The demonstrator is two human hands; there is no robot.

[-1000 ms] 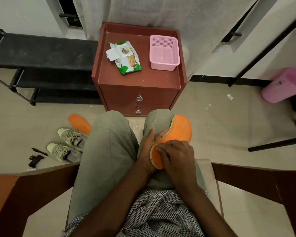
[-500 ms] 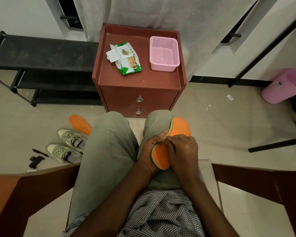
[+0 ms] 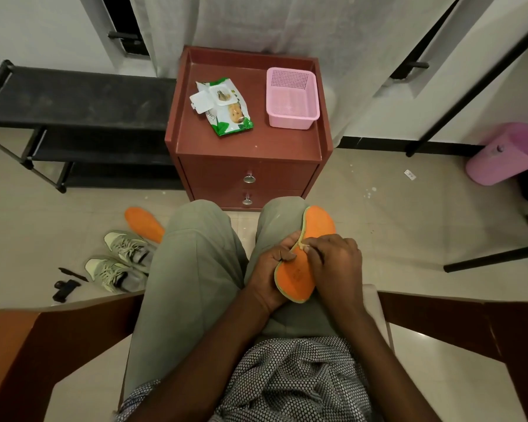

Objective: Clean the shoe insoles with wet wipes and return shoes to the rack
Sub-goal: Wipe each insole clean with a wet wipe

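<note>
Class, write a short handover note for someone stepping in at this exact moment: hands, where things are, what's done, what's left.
Left hand grips the orange insole on the lap; right hand pinches a small wipe against its edge.
Second insole lies on the floor beside the two shoes.
Wipes pack sits on the cabinet by the pink basket.
Shoe rack stands to the left.
Left: finish wiping, refit both insoles, rack the shoes.

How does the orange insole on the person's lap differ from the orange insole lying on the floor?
The lap insole is held on the right thigh by the left hand while the right hand rubs it; the floor insole lies untouched beside the sneakers. The lap insole is bent, its edge showing; the floor insole lies flat, partly hidden by the knee. Both are orange.
</note>
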